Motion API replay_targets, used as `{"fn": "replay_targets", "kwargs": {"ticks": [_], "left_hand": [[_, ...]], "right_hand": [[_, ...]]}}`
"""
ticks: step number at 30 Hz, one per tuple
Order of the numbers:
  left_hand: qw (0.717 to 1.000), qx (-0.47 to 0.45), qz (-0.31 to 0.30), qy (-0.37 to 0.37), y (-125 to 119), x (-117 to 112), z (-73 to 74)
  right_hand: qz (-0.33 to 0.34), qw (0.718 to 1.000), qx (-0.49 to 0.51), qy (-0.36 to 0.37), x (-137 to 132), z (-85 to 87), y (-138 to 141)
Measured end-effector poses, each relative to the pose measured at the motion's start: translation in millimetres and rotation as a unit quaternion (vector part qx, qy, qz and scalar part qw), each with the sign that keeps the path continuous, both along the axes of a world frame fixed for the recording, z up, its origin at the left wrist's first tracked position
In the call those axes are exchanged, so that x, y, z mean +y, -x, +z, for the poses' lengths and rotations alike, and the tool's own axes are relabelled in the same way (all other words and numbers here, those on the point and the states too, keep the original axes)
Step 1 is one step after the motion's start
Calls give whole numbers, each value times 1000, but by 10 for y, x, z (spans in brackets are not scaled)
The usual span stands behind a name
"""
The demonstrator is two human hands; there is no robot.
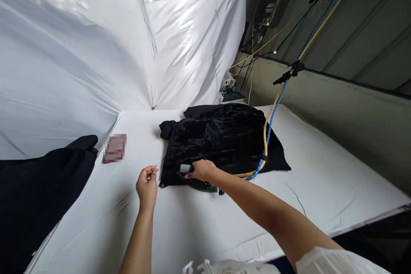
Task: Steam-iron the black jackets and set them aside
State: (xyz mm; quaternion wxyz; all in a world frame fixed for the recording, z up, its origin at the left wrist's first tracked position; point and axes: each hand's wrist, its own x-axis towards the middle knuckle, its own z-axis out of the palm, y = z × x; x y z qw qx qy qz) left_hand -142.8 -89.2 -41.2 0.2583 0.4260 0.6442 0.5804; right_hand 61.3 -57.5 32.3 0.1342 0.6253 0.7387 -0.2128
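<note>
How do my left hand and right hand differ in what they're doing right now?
Your left hand pinches a thin strand; your right hand grips the iron. Your left hand is over the white table, whereas your right hand is over the black garment. Both are bare.

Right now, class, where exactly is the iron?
In the head view, the iron is just below the picture's centre, slightly left, at the near edge of the black garment, held by the person's right hand.
</note>
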Motion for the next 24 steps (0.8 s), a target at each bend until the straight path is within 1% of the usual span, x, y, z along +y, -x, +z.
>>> {"fn": "replay_targets", "kwargs": {"ticks": [3, 7, 10, 12, 14, 16, 18, 21, 24], "left_hand": [[999, 7, -27, 17, -186, -13, -48], [997, 47, -58, 36, -407, 45, -81], [989, 107, -69, 70, -469, 95, -85], [974, 182, -52, 121, -453, 108, -86], [944, 258, 0, 206, -398, 107, -96], [907, 294, 38, 298, -317, 104, -122], [885, 291, 28, 361, -231, 107, -156], [877, 269, -19, 397, -138, 130, -194], [876, 257, -25, 408, -104, 157, -201]], "right_hand": [[-74, 997, -25, -16, -61, 17, -518], [-144, 988, -51, -22, -101, 60, -1154], [-181, 981, -61, -15, -126, 109, -1438], [-185, 981, -60, -11, -151, 144, -1503], [-167, 984, -56, -10, -182, 168, -1468], [-133, 990, -51, -8, -212, 170, -1340], [-96, 994, -42, -8, -236, 146, -1136], [-50, 998, -29, -11, -250, 78, -731], [-25, 999, -19, -11, -226, 18, -294]]}}
